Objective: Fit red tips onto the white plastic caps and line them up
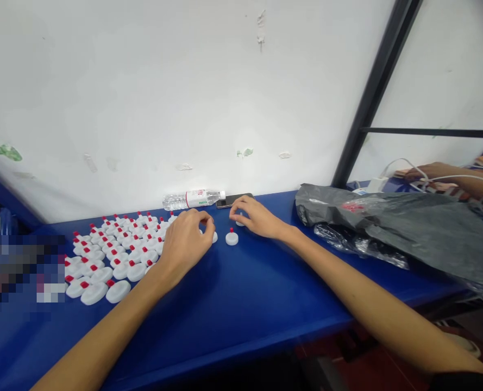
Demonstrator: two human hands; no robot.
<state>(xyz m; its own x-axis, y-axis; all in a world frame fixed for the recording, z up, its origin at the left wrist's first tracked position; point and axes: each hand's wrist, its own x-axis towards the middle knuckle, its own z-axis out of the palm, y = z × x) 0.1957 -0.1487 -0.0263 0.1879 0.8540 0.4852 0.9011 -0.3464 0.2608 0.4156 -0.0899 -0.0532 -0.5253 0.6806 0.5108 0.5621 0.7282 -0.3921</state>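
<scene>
My left hand [187, 234] is over the right end of a spread of small white plastic pieces with red tips [132, 271]. Its thumb and index finger curl together in a ring; a white piece [214, 237] shows just beyond them, and whether they grip it is hidden. My right hand [258, 217] bends its fingers and thumb around another white piece [240, 222], mostly covered by the hand. Between both hands a single round white piece with an upright red tip [232, 238] stands on the blue table [241, 304].
A clear plastic bottle [196, 199] lies along the wall beside a dark phone [229, 201]. A large grey plastic bag [388, 217] covers the table's right side. Beyond the black frame [371, 98], another person's arm [465, 182] and white cables show.
</scene>
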